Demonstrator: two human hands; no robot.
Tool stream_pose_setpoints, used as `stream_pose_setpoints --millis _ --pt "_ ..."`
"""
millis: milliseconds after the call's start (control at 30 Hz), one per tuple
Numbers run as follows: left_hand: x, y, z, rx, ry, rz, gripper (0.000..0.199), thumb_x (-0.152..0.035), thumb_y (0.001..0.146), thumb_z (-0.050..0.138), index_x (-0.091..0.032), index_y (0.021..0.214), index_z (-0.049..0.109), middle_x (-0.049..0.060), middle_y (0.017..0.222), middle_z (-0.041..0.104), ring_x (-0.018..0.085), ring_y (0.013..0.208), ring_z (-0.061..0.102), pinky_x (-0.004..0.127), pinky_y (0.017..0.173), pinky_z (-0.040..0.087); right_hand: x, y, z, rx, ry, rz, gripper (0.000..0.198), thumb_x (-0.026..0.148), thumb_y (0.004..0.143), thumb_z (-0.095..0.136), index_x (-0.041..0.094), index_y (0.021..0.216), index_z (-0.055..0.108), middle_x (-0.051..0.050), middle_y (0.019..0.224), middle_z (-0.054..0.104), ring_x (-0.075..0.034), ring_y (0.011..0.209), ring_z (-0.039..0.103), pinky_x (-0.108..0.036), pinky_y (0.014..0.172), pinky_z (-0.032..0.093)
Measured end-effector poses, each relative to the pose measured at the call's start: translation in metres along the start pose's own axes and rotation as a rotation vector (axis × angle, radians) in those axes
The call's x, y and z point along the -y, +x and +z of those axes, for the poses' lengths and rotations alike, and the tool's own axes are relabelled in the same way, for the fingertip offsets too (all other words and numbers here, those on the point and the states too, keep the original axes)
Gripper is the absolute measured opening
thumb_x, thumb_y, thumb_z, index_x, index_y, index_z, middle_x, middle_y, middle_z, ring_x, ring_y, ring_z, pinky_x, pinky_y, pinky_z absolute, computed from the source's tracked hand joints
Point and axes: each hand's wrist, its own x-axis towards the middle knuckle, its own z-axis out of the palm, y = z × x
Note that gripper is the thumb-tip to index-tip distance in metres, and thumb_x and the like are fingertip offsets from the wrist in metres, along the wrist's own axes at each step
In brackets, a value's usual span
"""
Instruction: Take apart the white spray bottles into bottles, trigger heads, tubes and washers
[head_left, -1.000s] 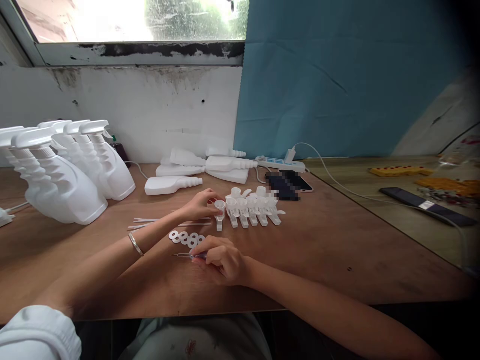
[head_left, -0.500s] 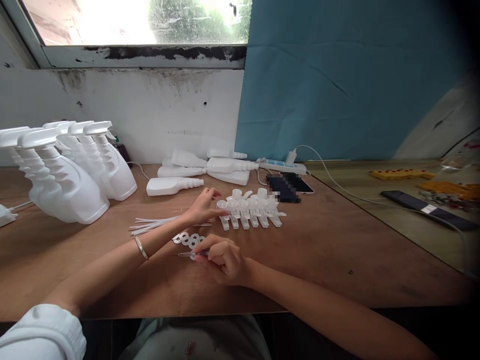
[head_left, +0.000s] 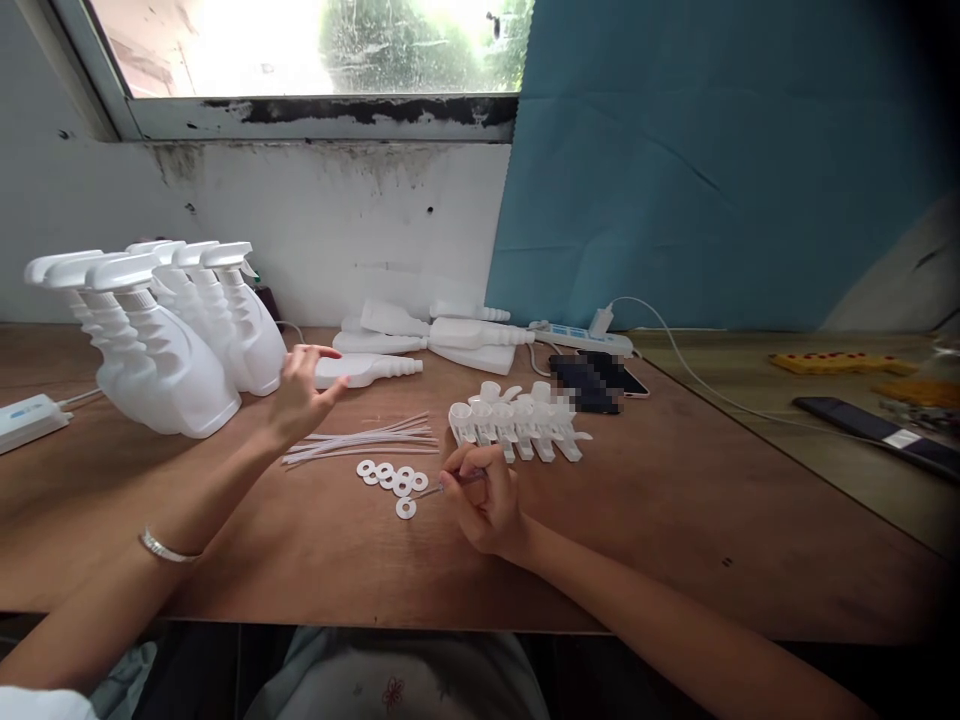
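Note:
My left hand is at the base end of a white plastic bottle lying on its side. Its thumb and forefinger are spread on either side of that end; whether they touch it I cannot tell. Pinched in my right hand is a pair of thin metal tweezers, pointing left. Their tip is by a single white ring washer, in front of a cluster of similar washers. Behind my right hand stand rows of translucent plastic fittings. Thin white tubes lie between both hands.
White spray bottles with trigger heads stand at the left, near a white power adapter. More bottles lie by the wall. A power strip and phones are at the back right; a cable runs rightward.
My left hand has left the translucent fittings and moved left to the lying bottle. My right hand has shifted slightly right and up with the tweezers. The view has turned a little left.

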Motion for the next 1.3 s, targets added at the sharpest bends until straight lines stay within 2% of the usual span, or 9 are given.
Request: stream_pose_setpoints --millis 133,300,433,600,800,933,1100,1200,1300 --pt "0.025 -0.005 -0.03 -0.299 0.201 -0.004 0.029 -0.032 0.073 0.054 -0.017 0.097 0.052 0.008 0.099 0.048 0.025 0.099 0.043 0.039 0.091 0.035 -0.001 0.0 0.003 0.075 -0.055 0.019 0.02 0.008 0.077 0.048 0.023 0.081 0.035 0.002 0.068 0.05 -0.01 0.056 0.05 -0.024 0.053 0.043" --pt "0.061 -0.001 -0.065 -0.648 0.367 -0.145 0.044 -0.029 0.067 0.06 -0.014 0.105 0.044 0.01 0.109 0.042 0.026 0.103 0.039 0.04 0.092 0.03 -0.004 0.0 0.007 0.14 -0.006 0.0 0.019 0.01 0.08 0.05 0.023 0.083 0.036 -0.001 0.077 0.058 -0.013 0.07 0.06 -0.026 0.062 0.05" --pt "0.081 -0.003 -0.079 -0.795 0.417 -0.279 0.046 -0.028 0.069 0.059 -0.013 0.106 0.038 0.011 0.11 0.04 0.025 0.101 0.038 0.04 0.089 0.03 -0.003 -0.002 0.01 0.13 0.079 -0.046 0.022 0.009 0.079 0.055 0.022 0.081 0.038 -0.005 0.087 0.063 -0.014 0.077 0.063 -0.026 0.064 0.053" --pt "0.096 -0.009 -0.071 -0.662 0.366 -0.51 0.054 -0.042 0.065 0.063 -0.013 0.102 0.039 0.014 0.112 0.042 0.032 0.106 0.038 0.046 0.089 0.029 0.0 -0.003 0.013 0.318 0.085 -0.109 0.02 0.014 0.077 0.059 0.021 0.07 0.041 -0.007 0.083 0.064 -0.015 0.076 0.064 -0.025 0.062 0.053" --pt "0.105 -0.014 -0.069 -0.508 0.413 -0.61 0.062 -0.048 0.058 0.067 -0.013 0.101 0.039 0.017 0.109 0.045 0.036 0.104 0.039 0.052 0.083 0.031 -0.001 -0.003 0.016 0.571 -0.187 -0.288 0.016 0.018 0.083 0.051 0.02 0.068 0.045 -0.002 0.066 0.061 -0.012 0.057 0.055 -0.023 0.052 0.043" --pt "0.105 -0.015 -0.072 -0.427 0.49 -0.642 0.052 -0.048 0.059 0.065 -0.013 0.09 0.043 0.019 0.105 0.048 0.039 0.103 0.041 0.052 0.082 0.031 -0.003 -0.002 0.018 0.599 -0.359 -0.392 0.012 0.02 0.083 0.052 0.019 0.071 0.049 -0.002 0.063 0.059 -0.015 0.063 0.052 -0.027 0.059 0.043" --pt "0.099 -0.013 -0.073 -0.354 0.473 -0.697 0.059 -0.052 0.055 0.066 -0.013 0.093 0.042 0.018 0.098 0.055 0.036 0.092 0.052 0.045 0.074 0.038 -0.001 0.0 0.017 0.643 -0.388 -0.357 0.007 0.024 0.082 0.054 0.018 0.079 0.051 -0.005 0.073 0.062 -0.019 0.077 0.055 -0.031 0.069 0.045" --pt "0.09 -0.011 -0.073 -0.283 0.456 -0.686 0.061 -0.054 0.059 0.062 -0.013 0.099 0.043 0.014 0.087 0.058 0.035 0.085 0.055 0.044 0.069 0.039 0.003 0.003 0.014 0.554 -0.323 -0.32 0.012 0.025 0.081 0.056 0.018 0.089 0.05 -0.007 0.085 0.063 -0.019 0.082 0.057 -0.033 0.072 0.046" --pt "0.078 -0.011 -0.072 -0.363 0.491 -0.602 0.06 -0.052 0.064 0.058 -0.013 0.106 0.043 0.014 0.089 0.058 0.035 0.086 0.054 0.045 0.071 0.038 0.003 0.004 0.012 0.427 -0.25 -0.212 0.015 0.022 0.08 0.056 0.019 0.093 0.049 -0.007 0.09 0.063 -0.02 0.085 0.058 -0.034 0.074 0.048"
